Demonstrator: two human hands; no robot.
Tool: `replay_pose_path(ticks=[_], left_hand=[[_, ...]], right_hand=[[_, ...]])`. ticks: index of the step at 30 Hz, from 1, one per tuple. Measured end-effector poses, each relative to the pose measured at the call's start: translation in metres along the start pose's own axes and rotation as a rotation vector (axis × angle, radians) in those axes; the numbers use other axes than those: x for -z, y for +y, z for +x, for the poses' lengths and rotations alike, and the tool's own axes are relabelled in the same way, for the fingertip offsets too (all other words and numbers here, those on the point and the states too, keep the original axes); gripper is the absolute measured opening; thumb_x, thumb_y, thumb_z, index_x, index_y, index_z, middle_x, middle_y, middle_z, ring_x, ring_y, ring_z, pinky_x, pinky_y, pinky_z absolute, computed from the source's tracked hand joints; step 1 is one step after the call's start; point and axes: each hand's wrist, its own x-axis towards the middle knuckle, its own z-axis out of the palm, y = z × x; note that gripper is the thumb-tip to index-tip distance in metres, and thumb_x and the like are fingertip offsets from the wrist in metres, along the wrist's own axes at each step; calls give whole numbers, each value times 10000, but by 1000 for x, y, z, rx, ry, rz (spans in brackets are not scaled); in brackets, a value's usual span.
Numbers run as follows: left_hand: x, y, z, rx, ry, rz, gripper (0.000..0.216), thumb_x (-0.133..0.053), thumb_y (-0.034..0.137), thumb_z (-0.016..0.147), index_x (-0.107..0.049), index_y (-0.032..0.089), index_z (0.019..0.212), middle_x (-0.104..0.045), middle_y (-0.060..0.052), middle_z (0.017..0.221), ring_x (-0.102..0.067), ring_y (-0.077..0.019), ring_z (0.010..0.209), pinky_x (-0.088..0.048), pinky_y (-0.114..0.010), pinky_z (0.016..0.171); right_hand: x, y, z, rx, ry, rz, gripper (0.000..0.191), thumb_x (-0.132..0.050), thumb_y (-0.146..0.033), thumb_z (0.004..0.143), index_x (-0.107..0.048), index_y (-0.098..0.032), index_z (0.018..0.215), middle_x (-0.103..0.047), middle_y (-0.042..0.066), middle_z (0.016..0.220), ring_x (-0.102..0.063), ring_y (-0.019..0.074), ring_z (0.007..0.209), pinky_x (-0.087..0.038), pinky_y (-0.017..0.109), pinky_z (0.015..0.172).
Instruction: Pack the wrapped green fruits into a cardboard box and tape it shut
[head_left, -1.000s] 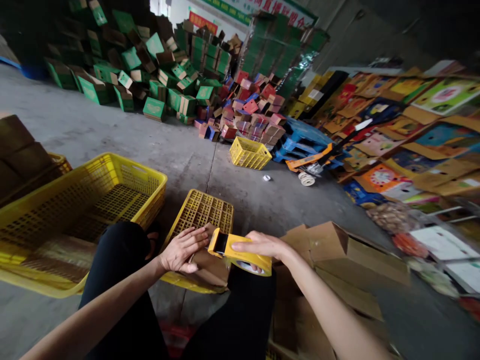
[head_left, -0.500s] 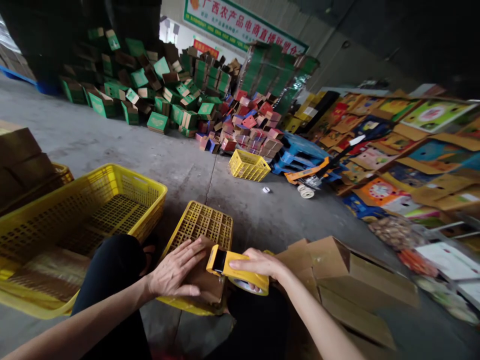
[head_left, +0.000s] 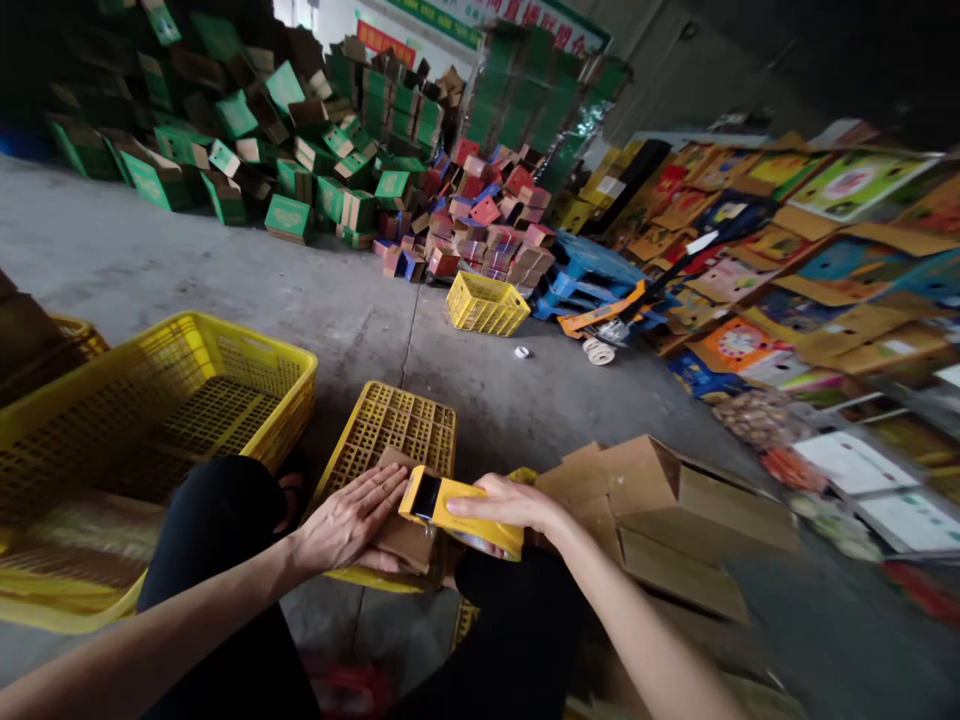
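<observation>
A small brown cardboard box (head_left: 405, 542) rests on an upturned yellow plastic crate (head_left: 409, 418) between my knees. My left hand (head_left: 346, 522) lies on the box, fingers stretched along its top and thumb low on the near side. Wrapped round a yellow tape dispenser (head_left: 459, 508), my right hand (head_left: 514, 502) holds it at the box's right edge. The dispenser's front end is close to my left fingertips. Whether tape is stuck to the box I cannot tell.
Left stands a large yellow crate (head_left: 296, 385) with a cardboard piece inside. Flattened cartons (head_left: 660, 490) lie to my right. Farther off are another yellow crate (head_left: 487, 305), an orange pallet jack (head_left: 604, 318), blue pallets (head_left: 592, 265) and heaped green boxes (head_left: 289, 218).
The view has tilted downward and shifted slightly right. My left thumb has moved from the box's top to its near side. The tape dispenser stays in my right hand beside the box.
</observation>
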Motion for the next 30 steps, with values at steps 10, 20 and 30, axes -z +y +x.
replay_pose_path(ticks=[10, 20, 30], left_hand=[[-5, -1, -3, 19, 39, -46, 1132, -475, 819, 956, -33, 120, 1729, -441, -221, 1664, -412, -356, 1559, -371, -515, 1278], [3, 15, 11, 12, -74, -20, 1216, -422, 927, 875, -213, 58, 1700, -329, -271, 1707, -292, -408, 1606, -272, -531, 1311], [-3, 24, 18, 2, -119, 34, 1230, -369, 894, 919, -6, 25, 1711, -224, -259, 1747, -227, -363, 1635, -237, -483, 1322]], right_hand=[[7, 26, -6, 48, -76, 48, 630, -698, -800, 816, -703, -172, 867, -757, 40, 689, -728, 194, 604, -582, 255, 584], [4, 13, -10, -64, -11, -16, 594, -770, -764, 774, -693, -178, 837, -716, 29, 584, -715, 216, 572, -594, 287, 560], [0, 18, -13, -65, 44, 37, 508, -777, -703, 807, -704, -203, 859, -763, 33, 716, -753, 234, 736, -611, 283, 654]])
